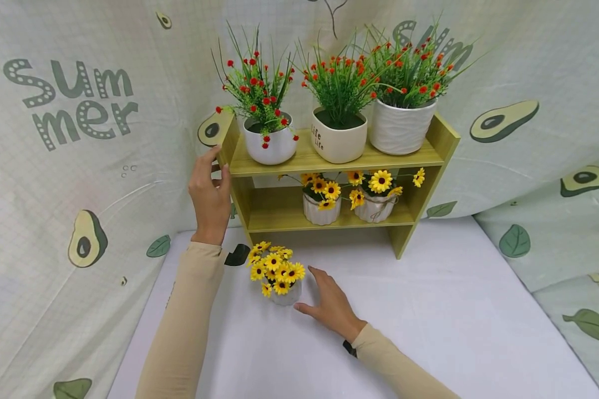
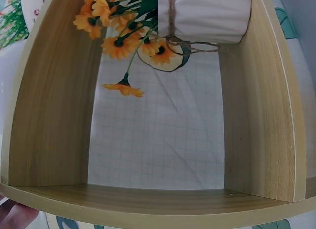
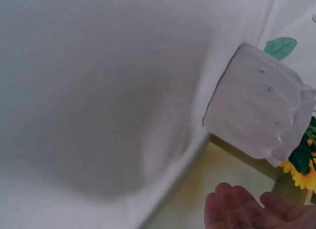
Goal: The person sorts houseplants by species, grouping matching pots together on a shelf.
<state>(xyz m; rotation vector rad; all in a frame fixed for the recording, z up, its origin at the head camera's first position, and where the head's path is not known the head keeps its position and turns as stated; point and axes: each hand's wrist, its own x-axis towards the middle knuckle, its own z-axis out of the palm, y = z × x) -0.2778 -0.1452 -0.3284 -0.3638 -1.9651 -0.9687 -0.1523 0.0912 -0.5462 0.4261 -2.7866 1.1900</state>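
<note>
My left hand (image 1: pixel 211 191) rests its fingertips against the outer left side of a small two-tier wooden shelf (image 1: pixel 329 226). In the left wrist view a bit of that hand (image 2: pixel 19 216) shows past the shelf's side panel (image 2: pixel 148 204). On the white table before the shelf stands a potted yellow daisy-like plant (image 1: pixel 277 270), its ribbed white pot (image 3: pixel 259 103) large in the right wrist view. Just right of this pot, my right hand (image 1: pixel 331 305) is spread with thumb and fingers apart. A narrow gap separates it from the pot.
Three white pots with red-flowered grass (image 1: pixel 269 141) line the top board. Two yellow-flowered pots, one plain (image 1: pixel 321 209) and one tied with twine (image 1: pixel 376 209), stand on the lower board, toward its middle and right. A patterned curtain (image 1: pixel 105 188) hangs behind and at the sides.
</note>
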